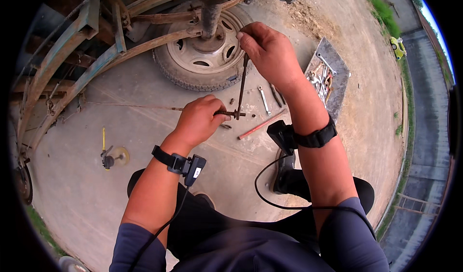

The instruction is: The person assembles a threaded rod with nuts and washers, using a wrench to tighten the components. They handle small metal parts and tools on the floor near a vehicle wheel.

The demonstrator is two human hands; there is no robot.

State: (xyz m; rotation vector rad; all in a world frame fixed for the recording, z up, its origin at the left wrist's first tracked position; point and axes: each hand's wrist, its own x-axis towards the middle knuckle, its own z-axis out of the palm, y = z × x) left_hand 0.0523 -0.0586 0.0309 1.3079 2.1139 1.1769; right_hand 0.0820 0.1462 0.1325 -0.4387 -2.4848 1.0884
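My left hand [197, 120] is closed around a thin threaded rod with a coil spring [222, 113]. The rod's free end sticks out to the right, through the lower end of a long dark metal lever [242, 86]. Above, my right hand [270, 50] has its thumb and fingers pinched together. The lever's upper end disappears behind that thumb, so the grip itself is partly hidden. From the left hand a thin rod or cable [140, 105] runs leftward, low over the floor. Behind the hands lies a wheel [205, 62] with a dusty tyre, below a rusty axle [211, 16].
A rusty vehicle frame [79, 35] overhangs the left. At right stands a metal tray [341, 81] of tools. A combination wrench [264, 100], dark pliers-like handles [277, 94] and a reddish bar [262, 124] lie on the concrete. A yellow-handled tool [104, 149] is at left.
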